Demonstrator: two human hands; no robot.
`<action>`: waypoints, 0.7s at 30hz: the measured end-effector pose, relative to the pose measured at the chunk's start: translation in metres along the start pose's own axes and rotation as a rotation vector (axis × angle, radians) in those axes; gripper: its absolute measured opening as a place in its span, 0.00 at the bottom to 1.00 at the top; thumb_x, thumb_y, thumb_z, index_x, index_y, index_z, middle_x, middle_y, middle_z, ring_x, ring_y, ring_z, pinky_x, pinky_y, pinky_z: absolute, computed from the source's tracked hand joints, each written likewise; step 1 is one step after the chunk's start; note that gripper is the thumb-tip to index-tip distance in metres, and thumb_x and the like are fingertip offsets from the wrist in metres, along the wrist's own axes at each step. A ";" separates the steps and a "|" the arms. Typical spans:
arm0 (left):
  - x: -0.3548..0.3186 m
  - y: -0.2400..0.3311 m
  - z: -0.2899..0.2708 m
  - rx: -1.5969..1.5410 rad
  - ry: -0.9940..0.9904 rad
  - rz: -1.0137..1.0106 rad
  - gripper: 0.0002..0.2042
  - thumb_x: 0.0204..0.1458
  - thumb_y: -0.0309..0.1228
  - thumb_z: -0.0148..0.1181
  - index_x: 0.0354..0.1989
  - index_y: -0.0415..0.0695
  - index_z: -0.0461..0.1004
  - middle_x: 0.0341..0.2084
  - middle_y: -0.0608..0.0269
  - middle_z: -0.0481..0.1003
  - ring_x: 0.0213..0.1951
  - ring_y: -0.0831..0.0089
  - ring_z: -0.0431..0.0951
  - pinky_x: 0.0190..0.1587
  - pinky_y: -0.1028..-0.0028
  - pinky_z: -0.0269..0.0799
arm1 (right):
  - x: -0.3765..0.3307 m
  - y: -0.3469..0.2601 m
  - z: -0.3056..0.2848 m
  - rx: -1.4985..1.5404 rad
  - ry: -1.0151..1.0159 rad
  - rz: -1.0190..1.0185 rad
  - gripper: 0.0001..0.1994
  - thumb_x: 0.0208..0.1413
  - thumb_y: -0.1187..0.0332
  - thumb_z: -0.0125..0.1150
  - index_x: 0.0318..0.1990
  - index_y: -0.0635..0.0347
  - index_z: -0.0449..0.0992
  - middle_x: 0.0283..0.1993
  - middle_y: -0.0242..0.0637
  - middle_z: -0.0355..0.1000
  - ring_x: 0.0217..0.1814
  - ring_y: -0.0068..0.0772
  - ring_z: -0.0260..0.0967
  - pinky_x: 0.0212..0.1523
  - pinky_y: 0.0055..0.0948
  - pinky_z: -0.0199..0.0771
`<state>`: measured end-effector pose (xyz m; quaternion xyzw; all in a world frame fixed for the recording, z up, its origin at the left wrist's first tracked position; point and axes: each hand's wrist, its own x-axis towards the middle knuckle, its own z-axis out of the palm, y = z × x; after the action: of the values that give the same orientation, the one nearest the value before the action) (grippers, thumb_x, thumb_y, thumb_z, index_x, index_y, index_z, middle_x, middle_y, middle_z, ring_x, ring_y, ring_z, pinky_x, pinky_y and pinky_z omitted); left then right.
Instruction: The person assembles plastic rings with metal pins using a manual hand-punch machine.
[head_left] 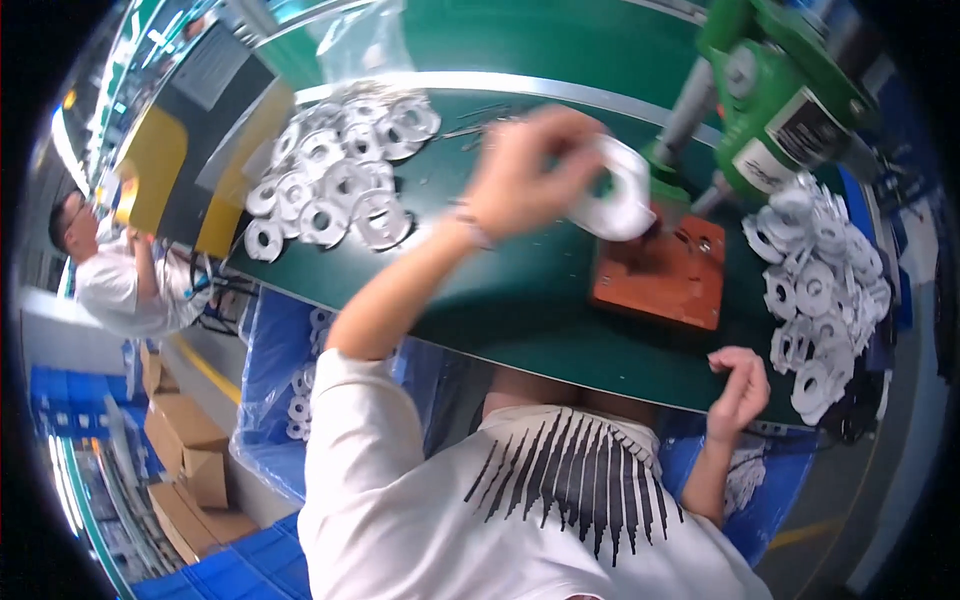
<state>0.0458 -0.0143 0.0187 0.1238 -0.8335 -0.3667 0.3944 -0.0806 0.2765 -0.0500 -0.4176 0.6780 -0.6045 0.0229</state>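
Observation:
My left hand is raised over the table, somewhat blurred. Its fingers pinch a white ring-shaped plastic part by the edge. The part is tilted, just above the far left corner of an orange fixture block. The block sits on the green table under a green press, and the held part hides some of its top. My right hand hovers by the table's front edge, right of the block. Its fingers are curled in and nothing shows in them.
Many white ring parts lie in a pile at the table's far left and in another heap at the right. Thin metal tools lie at the back. A blue lined bin stands below left. A person sits farther left, near cardboard boxes.

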 end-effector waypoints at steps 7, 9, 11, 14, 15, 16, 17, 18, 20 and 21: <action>-0.057 -0.135 -0.313 0.617 0.384 -0.300 0.17 0.53 0.34 0.55 0.48 0.37 0.69 0.42 0.62 0.73 0.42 0.77 0.71 0.47 0.78 0.66 | 0.031 0.007 0.001 -0.442 0.095 -0.301 0.08 0.45 0.80 0.57 0.34 0.60 0.73 0.34 0.35 0.72 0.41 0.40 0.69 0.51 0.40 0.63; -0.078 -0.182 -0.374 0.744 0.418 -0.400 0.18 0.53 0.37 0.55 0.47 0.36 0.69 0.41 0.62 0.73 0.41 0.77 0.71 0.45 0.78 0.67 | 0.029 0.010 -0.014 -0.692 0.188 -0.294 0.08 0.43 0.77 0.60 0.32 0.54 0.74 0.35 0.29 0.72 0.47 0.38 0.67 0.61 0.50 0.45; -0.083 -0.222 -0.401 0.718 0.428 -0.478 0.18 0.53 0.37 0.55 0.46 0.36 0.70 0.42 0.62 0.73 0.42 0.76 0.72 0.45 0.78 0.67 | 0.033 0.017 -0.029 -0.854 0.291 -0.268 0.06 0.42 0.74 0.62 0.29 0.50 0.75 0.37 0.24 0.72 0.53 0.37 0.62 0.64 0.55 0.29; -0.077 -0.241 -0.392 0.870 0.384 -0.439 0.17 0.52 0.36 0.58 0.45 0.37 0.72 0.38 0.62 0.76 0.39 0.78 0.74 0.43 0.80 0.68 | 0.042 0.027 -0.046 -1.031 0.247 -0.145 0.06 0.39 0.68 0.65 0.29 0.51 0.77 0.46 0.25 0.69 0.62 0.42 0.52 0.62 0.62 0.24; -0.074 -0.245 -0.385 0.866 0.381 -0.437 0.17 0.52 0.36 0.58 0.45 0.37 0.72 0.38 0.62 0.76 0.39 0.78 0.74 0.43 0.80 0.68 | 0.046 0.030 -0.049 -1.074 0.208 -0.105 0.08 0.39 0.66 0.66 0.30 0.53 0.78 0.48 0.26 0.68 0.64 0.44 0.50 0.61 0.65 0.24; -0.069 -0.250 -0.377 0.786 0.371 -0.445 0.17 0.52 0.37 0.57 0.45 0.37 0.72 0.38 0.62 0.76 0.39 0.78 0.74 0.43 0.80 0.68 | 0.050 0.033 -0.051 -1.076 0.211 -0.104 0.08 0.39 0.66 0.66 0.30 0.53 0.78 0.48 0.26 0.68 0.64 0.44 0.50 0.61 0.65 0.24; -0.061 -0.252 -0.364 0.701 0.357 -0.454 0.18 0.52 0.37 0.57 0.45 0.36 0.72 0.38 0.63 0.76 0.39 0.78 0.74 0.43 0.79 0.68 | 0.055 0.033 -0.054 -1.097 0.157 -0.093 0.09 0.38 0.65 0.66 0.30 0.55 0.78 0.51 0.29 0.65 0.65 0.46 0.47 0.60 0.66 0.24; -0.051 -0.248 -0.348 0.704 0.370 -0.464 0.17 0.51 0.37 0.57 0.46 0.39 0.72 0.39 0.61 0.76 0.40 0.74 0.75 0.44 0.77 0.68 | 0.058 0.035 -0.056 -1.115 0.103 -0.084 0.10 0.38 0.65 0.67 0.31 0.57 0.79 0.54 0.32 0.63 0.66 0.48 0.44 0.60 0.68 0.24; -0.033 -0.241 -0.332 0.857 0.334 -0.434 0.16 0.51 0.36 0.58 0.46 0.42 0.72 0.40 0.60 0.76 0.41 0.70 0.75 0.45 0.75 0.68 | 0.065 0.036 -0.053 -1.167 0.022 -0.023 0.12 0.38 0.64 0.67 0.32 0.57 0.79 0.57 0.31 0.60 0.67 0.47 0.42 0.60 0.67 0.26; -0.024 -0.236 -0.323 1.007 0.294 -0.404 0.16 0.50 0.35 0.58 0.46 0.44 0.72 0.41 0.59 0.75 0.42 0.67 0.76 0.45 0.73 0.68 | 0.067 0.036 -0.051 -1.218 -0.064 0.040 0.13 0.37 0.63 0.67 0.32 0.57 0.79 0.60 0.31 0.57 0.68 0.46 0.40 0.60 0.67 0.28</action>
<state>0.2832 -0.3335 -0.0264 0.5040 -0.8015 0.0293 0.3204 -0.1702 0.2745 -0.0346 -0.3606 0.9086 -0.0945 -0.1883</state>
